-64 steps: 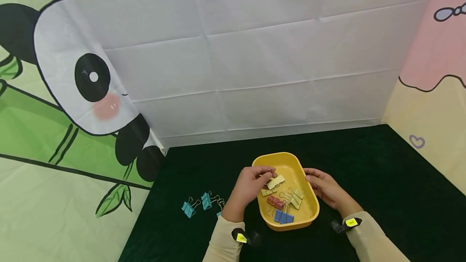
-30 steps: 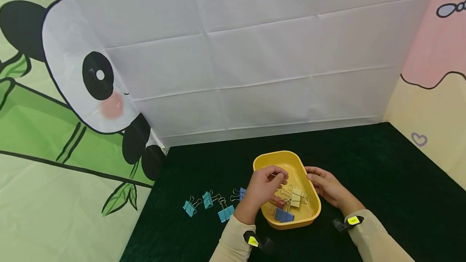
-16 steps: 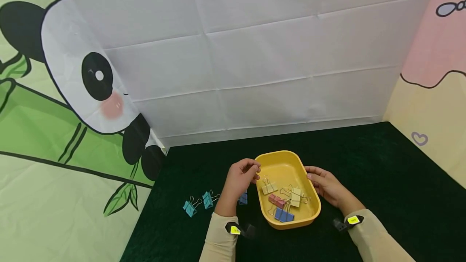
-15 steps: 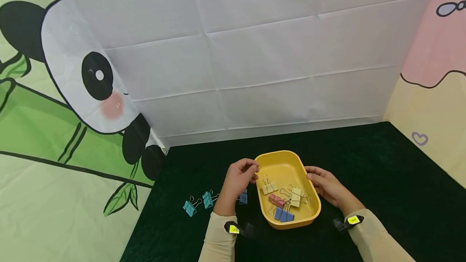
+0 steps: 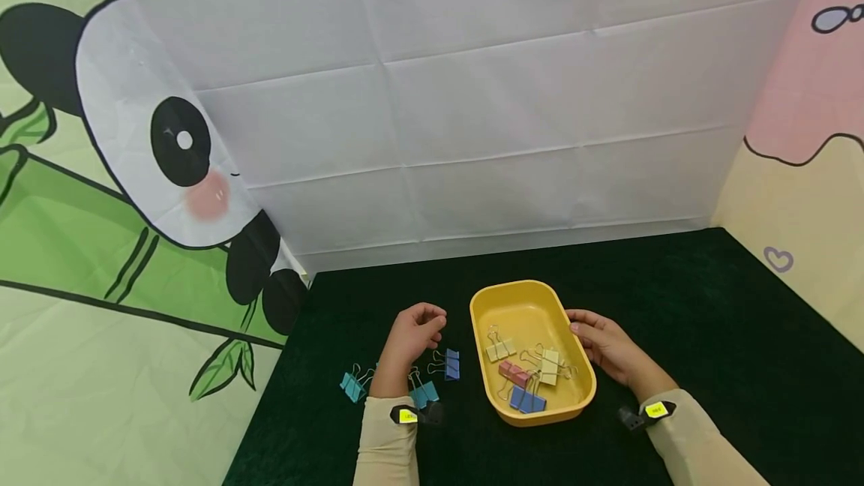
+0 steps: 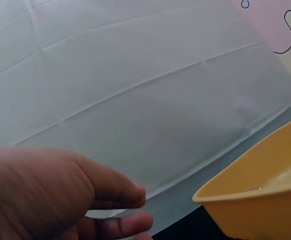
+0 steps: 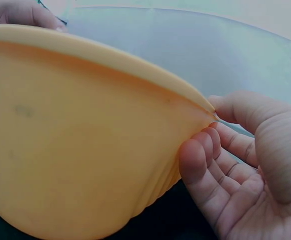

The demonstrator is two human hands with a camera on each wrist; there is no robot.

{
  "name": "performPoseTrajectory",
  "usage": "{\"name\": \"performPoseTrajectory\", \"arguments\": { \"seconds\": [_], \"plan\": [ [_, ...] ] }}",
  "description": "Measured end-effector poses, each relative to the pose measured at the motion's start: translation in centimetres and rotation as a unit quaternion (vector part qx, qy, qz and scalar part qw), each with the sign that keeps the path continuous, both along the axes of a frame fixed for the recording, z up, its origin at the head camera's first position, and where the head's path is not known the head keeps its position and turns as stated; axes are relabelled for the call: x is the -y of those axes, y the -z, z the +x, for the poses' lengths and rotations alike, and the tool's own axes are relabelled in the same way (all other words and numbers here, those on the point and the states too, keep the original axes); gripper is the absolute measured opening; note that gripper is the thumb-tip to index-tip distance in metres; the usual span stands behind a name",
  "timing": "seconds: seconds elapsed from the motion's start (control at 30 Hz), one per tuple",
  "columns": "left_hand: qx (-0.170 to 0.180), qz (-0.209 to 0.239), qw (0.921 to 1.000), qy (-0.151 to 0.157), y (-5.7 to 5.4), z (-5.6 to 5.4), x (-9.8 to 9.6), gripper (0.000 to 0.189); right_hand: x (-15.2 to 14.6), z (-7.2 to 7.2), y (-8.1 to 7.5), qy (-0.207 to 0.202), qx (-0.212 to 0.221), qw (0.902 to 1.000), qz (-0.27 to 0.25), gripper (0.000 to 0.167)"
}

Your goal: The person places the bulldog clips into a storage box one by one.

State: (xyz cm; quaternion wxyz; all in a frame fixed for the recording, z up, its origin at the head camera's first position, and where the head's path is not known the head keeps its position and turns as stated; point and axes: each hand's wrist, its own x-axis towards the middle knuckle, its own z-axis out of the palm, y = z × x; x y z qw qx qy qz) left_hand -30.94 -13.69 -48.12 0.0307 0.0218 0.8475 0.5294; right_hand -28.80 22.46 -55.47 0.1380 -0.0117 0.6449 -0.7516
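Observation:
My left hand [image 5: 413, 332] is above the dark cloth, left of the yellow tray [image 5: 580, 403]. Its fingers are loosely bent, with a gap between thumb and fingers and nothing held in the left wrist view. My right hand [image 5: 610, 347] grips the tray's right rim, thumb at the edge and fingers against the outer wall, as the right wrist view shows. Inside the tray lie a cream binder clip [image 5: 500, 351], a pale yellow binder clip [image 5: 549, 367], a red binder clip [image 5: 514, 373] and a blue binder clip [image 5: 527, 400].
On the cloth near my left hand lie another blue binder clip [image 5: 451, 364] and turquoise binder clips, one at the left [image 5: 352, 387] and one by the wrist [image 5: 424, 394]. My left forearm hides part of this group. A white sheet [image 5: 472, 133] hangs behind the table.
My left hand, earlier over the tray at the cream clip, has drawn back left past the rim. The clips inside have shifted. My right hand stays at the tray's right side.

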Motion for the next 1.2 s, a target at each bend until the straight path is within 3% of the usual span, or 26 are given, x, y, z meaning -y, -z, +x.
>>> {"name": "performPoseTrajectory", "arguments": {
  "seconds": [0.37,0.57,0.9,1.2],
  "plan": [
    [0.043,-0.074,0.9962,-0.008,0.4,0.0,-0.1,0.014,-0.6,-0.1,0.0,0.002,0.003,1.0000,-0.005,0.057],
    [0.061,-0.107,0.9924,0.008,0.9,-0.3,0.0,0.015,-0.9,-0.1,0.0,0.002,0.002,1.0000,0.000,0.058],
    [0.099,-0.115,0.9863,0.065,1.0,0.0,0.0,0.021,-1.1,-0.1,-0.2,-0.001,0.000,1.0000,-0.003,0.057],
    [0.111,-0.104,0.9859,0.069,1.2,0.0,0.0,0.022,-1.0,-0.1,0.0,0.000,0.000,1.0000,0.000,0.058]
  ]
}}
